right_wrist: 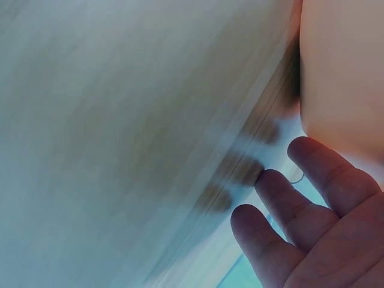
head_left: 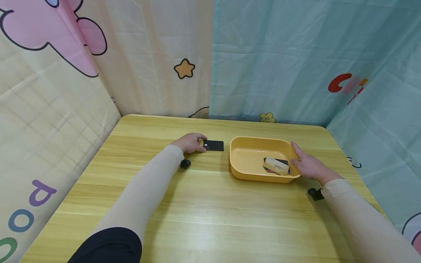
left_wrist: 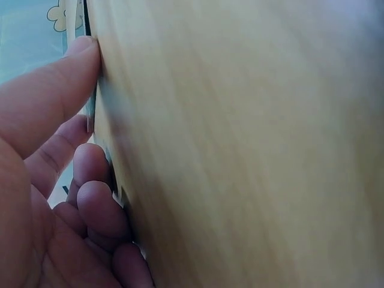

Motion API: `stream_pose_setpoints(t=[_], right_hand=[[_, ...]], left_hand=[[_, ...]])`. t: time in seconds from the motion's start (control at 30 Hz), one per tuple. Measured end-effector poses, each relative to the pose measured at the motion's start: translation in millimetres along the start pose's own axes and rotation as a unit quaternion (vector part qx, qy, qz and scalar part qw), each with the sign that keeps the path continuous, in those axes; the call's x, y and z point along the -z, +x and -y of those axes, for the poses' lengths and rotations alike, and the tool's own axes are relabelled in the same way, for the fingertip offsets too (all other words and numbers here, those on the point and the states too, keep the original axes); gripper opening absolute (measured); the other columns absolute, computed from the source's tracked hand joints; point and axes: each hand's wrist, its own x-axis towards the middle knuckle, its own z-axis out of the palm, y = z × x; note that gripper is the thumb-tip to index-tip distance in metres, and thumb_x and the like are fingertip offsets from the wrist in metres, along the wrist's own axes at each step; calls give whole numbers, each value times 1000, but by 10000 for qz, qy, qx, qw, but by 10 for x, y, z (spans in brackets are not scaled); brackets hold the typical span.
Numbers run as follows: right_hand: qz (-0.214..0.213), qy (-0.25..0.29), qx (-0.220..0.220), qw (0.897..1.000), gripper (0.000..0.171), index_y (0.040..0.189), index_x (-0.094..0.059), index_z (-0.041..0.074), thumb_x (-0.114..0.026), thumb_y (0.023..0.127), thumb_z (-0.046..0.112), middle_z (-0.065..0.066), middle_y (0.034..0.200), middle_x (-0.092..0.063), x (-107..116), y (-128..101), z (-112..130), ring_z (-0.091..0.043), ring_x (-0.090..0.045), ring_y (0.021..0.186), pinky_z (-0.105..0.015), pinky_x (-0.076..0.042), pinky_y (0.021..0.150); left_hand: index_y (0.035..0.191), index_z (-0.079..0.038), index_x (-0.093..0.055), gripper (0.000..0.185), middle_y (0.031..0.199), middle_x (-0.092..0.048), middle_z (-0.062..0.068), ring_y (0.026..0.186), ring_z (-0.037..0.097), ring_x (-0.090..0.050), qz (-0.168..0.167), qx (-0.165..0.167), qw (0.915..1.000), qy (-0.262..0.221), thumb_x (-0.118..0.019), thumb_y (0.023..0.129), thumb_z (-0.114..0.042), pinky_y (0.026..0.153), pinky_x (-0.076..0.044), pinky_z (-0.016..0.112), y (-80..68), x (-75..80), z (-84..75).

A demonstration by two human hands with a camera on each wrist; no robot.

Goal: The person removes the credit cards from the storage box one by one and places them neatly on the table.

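**Black card pinched at the table, tray steadied**

A black card (head_left: pixel 213 145) lies flat on the wooden table (head_left: pixel 197 219), just left of the yellow tray (head_left: pixel 250 174). The left hand (head_left: pixel 190 142) pinches its near edge; the right hand (head_left: pixel 309 166), fingers straight, rests against the tray's rim. The thin card could slip from that fingertip hold.

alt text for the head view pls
A person's left hand grips a flat black card on a light wooden table, while the right hand rests open against a yellow plastic tray holding several cards.
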Motion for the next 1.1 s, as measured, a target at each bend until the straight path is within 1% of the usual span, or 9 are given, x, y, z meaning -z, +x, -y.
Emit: stream_pose_setpoints(t=[0.17, 0.43, 0.77, 1.1], right_hand=[[-5, -16, 40, 10000, 75, 166, 11, 0, -37, 113, 24, -43, 162, -20, 2, 1, 12, -63, -31, 146, -72, -28, 118], [-11, -71, 42, 10000, 75, 166, 10, 0, -37, 113, 24, -44, 161, -22, -1, 4, 16, -62, -34, 145, -72, -30, 117], [28, 14, 8, 10000, 75, 166, 12, 2, -37, 113, 24, -44, 162, -21, -7, 6, 17, -63, -31, 146, -72, -27, 118], [20, 37, -16, 10000, 76, 166, 13, 2, -38, 113, 24, -43, 163, -19, -15, 11, 5, -63, -29, 147, -72, -26, 119]], left_hand=[[154, -21, -54, 61, 103, -57, 5, 88, 20, -50, 1, 19, 10000, 4, -75, 98, -32, 82, -40, 35, 2, 0, 3], [153, -21, -55, 61, 98, -57, 5, 82, 19, -50, 14, 77, 9999, -83, -77, 97, -31, 76, -40, 34, 10, 2, 7], [153, -21, -55, 61, 105, -60, 6, 89, 21, -52, 15, 88, 9999, -119, -77, 97, -32, 83, -42, 36, 9, -4, 15], [151, -22, -56, 58, 108, -61, 6, 92, 21, -52, -23, 93, 9999, -63, -77, 98, -32, 85, -42, 36, 0, -14, 10]])
